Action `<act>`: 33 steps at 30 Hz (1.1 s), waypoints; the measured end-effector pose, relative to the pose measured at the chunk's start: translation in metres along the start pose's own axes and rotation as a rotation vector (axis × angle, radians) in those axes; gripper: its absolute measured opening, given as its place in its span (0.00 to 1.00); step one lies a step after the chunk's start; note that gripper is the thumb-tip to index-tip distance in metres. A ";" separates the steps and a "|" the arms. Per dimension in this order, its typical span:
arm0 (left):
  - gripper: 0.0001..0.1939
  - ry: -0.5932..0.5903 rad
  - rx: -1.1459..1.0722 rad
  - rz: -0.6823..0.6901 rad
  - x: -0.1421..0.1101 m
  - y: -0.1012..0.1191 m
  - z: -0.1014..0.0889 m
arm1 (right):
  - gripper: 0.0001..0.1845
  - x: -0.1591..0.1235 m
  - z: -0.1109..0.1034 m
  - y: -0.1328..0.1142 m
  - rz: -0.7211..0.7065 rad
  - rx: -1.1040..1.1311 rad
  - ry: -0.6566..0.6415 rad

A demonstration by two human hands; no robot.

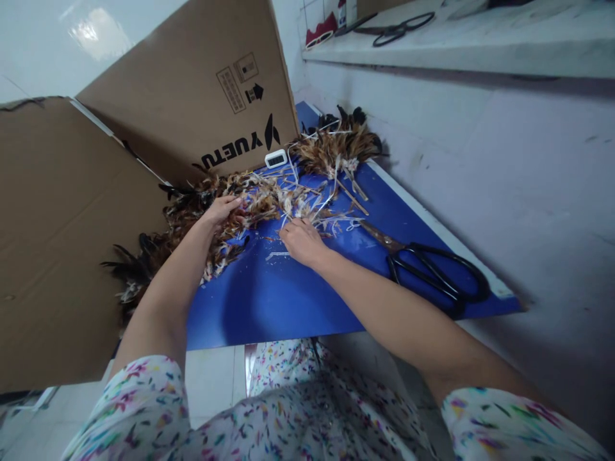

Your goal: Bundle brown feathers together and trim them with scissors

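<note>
A heap of brown and black feathers [202, 211] with pale quills lies across the far part of a blue board [288, 301]. My left hand [221, 209] rests on the heap at the left, fingers curled into the feathers. My right hand [302, 240] lies on the board at the near edge of the heap, its fingertips pinched among loose quills and feather scraps [307, 205]. What the fingers hold is too small to make out. A second bunch of feathers [336, 147] lies at the far end of the board.
Large black-handled scissors [432, 269] lie on the board's right side. A small white digital device [275, 158] stands beyond the feathers. Big cardboard boxes [192, 83] stand at the left. A grey wall rises on the right, with a ledge holding another pair of scissors [398, 29].
</note>
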State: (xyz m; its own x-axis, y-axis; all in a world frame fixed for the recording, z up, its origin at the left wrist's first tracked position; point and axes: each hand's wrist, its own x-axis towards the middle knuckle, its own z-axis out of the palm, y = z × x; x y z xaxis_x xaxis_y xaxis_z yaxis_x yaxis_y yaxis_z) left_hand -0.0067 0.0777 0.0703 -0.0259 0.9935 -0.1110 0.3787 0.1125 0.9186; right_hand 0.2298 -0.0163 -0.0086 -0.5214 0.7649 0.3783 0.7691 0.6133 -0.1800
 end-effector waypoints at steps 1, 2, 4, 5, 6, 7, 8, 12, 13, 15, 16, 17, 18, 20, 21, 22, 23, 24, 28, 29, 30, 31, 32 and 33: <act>0.07 0.035 0.026 0.027 0.001 0.001 -0.001 | 0.16 0.000 0.000 0.000 -0.001 0.000 -0.002; 0.07 0.066 0.064 0.058 0.001 0.002 -0.003 | 0.15 0.000 -0.001 0.000 -0.003 -0.001 -0.004; 0.08 0.120 0.148 0.119 0.002 0.004 -0.005 | 0.14 0.000 -0.001 -0.001 -0.004 -0.004 -0.007; 0.09 0.133 0.179 0.142 0.001 0.005 -0.005 | 0.14 0.001 -0.001 0.000 -0.003 -0.005 -0.007; 0.09 0.132 0.193 0.156 0.000 0.006 -0.005 | 0.14 0.001 -0.001 0.000 -0.003 -0.005 -0.007; 0.10 0.119 0.188 0.161 -0.001 0.007 -0.004 | 0.14 0.001 -0.001 0.000 -0.003 -0.004 -0.008; 0.10 0.096 0.172 0.159 -0.002 0.007 -0.003 | 0.15 0.001 -0.001 0.000 -0.003 -0.002 -0.012; 0.14 -0.020 0.164 0.104 -0.008 0.005 0.002 | 0.15 0.001 -0.002 0.000 -0.001 0.007 -0.031; 0.16 -0.029 0.197 0.092 -0.009 0.004 0.003 | 0.16 0.001 -0.002 0.000 0.001 0.009 -0.034; 0.19 -0.018 0.301 0.101 -0.010 0.000 0.004 | 0.16 0.001 -0.003 -0.001 0.005 0.011 -0.040; 0.20 -0.006 0.368 0.125 -0.010 -0.002 0.004 | 0.16 0.001 -0.003 -0.001 0.007 0.011 -0.044; 0.20 0.003 0.443 0.158 -0.009 -0.004 0.004 | 0.16 0.001 -0.002 0.000 0.007 0.010 -0.047; 0.20 0.001 0.524 0.191 -0.008 -0.006 0.003 | 0.16 0.001 -0.002 0.000 0.006 0.008 -0.049; 0.19 -0.034 0.689 0.252 -0.007 -0.011 0.003 | 0.15 0.001 -0.002 0.000 0.002 0.004 -0.049; 0.18 -0.058 0.768 0.275 -0.007 -0.014 0.004 | 0.15 0.001 -0.001 0.000 0.002 0.002 -0.049; 0.17 -0.084 0.840 0.293 -0.006 -0.017 0.005 | 0.15 0.001 -0.001 0.000 0.002 0.002 -0.049; 0.18 -0.110 0.903 0.306 -0.007 -0.020 0.006 | 0.15 0.000 -0.001 0.000 0.003 0.003 -0.049; 0.18 -0.131 0.958 0.317 -0.007 -0.022 0.008 | 0.15 0.000 -0.001 0.000 0.004 0.004 -0.050; 0.15 -0.155 1.106 0.361 -0.007 -0.030 0.014 | 0.14 0.000 -0.002 -0.001 0.005 -0.001 -0.057; 0.13 -0.147 1.113 0.365 -0.007 -0.031 0.014 | 0.14 0.000 -0.002 -0.001 0.004 -0.004 -0.058; 0.12 -0.134 1.099 0.361 -0.006 -0.032 0.014 | 0.14 0.000 -0.002 0.000 0.000 -0.006 -0.060; 0.11 -0.118 1.062 0.346 -0.005 -0.032 0.012 | 0.14 0.000 -0.002 0.000 -0.003 -0.007 -0.062; 0.11 -0.097 1.002 0.323 -0.005 -0.032 0.010 | 0.15 0.000 -0.002 0.000 -0.004 -0.007 -0.063; 0.11 -0.078 0.923 0.297 -0.004 -0.032 0.007 | 0.15 0.000 -0.001 0.000 -0.005 -0.006 -0.063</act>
State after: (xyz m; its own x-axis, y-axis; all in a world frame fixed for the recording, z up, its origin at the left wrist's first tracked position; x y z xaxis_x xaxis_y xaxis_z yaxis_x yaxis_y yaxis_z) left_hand -0.0122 0.0697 0.0392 0.2372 0.9712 0.0217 0.9373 -0.2346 0.2578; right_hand 0.2301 -0.0162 -0.0073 -0.5473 0.7728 0.3212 0.7686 0.6161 -0.1726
